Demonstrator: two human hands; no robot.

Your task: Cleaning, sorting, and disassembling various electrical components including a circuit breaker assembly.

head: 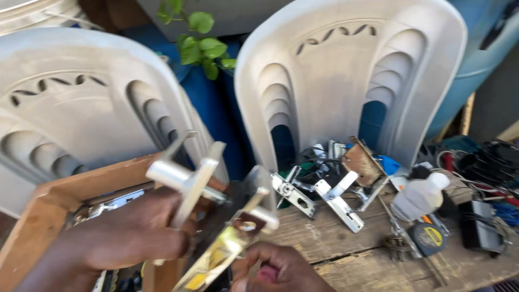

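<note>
The left hand (130, 232) is wrapped tight around a silver door handle (186, 181) held up over a wooden frame (48, 208). The right hand (278, 267) pinches the lock plate (230, 243) just below it. More handles (338, 200) lie on the wooden table (346, 254).

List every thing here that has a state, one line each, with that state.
Left hand: closed around the silver door-handle set, held up off the table.
Right hand: fingers curled, gripping the brass-coloured lock plate from below.
White plastic bottle: capped, lying tilted on the wooden table.
Loose handle plates: lying flat, unmounted.
Tape measure: tape retracted.
</note>
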